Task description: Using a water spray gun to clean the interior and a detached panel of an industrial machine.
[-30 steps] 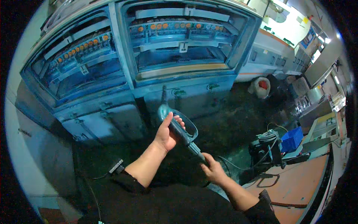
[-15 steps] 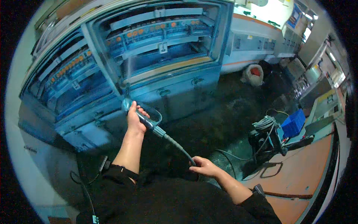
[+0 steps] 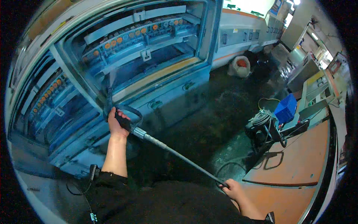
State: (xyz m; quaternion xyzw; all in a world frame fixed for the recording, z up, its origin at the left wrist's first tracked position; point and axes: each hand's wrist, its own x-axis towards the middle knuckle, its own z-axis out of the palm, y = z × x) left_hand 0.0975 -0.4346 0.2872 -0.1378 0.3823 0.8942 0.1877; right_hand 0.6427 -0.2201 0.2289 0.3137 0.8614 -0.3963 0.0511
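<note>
My left hand (image 3: pixel 118 125) is closed round the grip of a spray gun (image 3: pixel 125 121) with a looped guard. A pale, blurred jet leaves its nozzle, which points into the open upper bay of a large blue machine (image 3: pixel 179 86). From the back of the grip a grey hose (image 3: pixel 186 160) runs down to the right, stretched almost straight. My right hand (image 3: pixel 234 189) is wrapped round this hose near the lower edge. Inside the bay, a row of orange round parts (image 3: pixel 130 35) sits between pale metal bars.
To the right, a black cart with a coiled hose (image 3: pixel 262 118) stands beside a blue plastic crate (image 3: pixel 285 108). Orange-tan panels (image 3: pixel 287 168) lie at the lower right. A white sack (image 3: pixel 239 67) with something red sits on the dark, wet-looking floor (image 3: pixel 223 108).
My left hand and the spray gun have shifted left and slightly down in the picture. My right hand has moved right and down along with the hose, which now shows a longer, straighter run.
</note>
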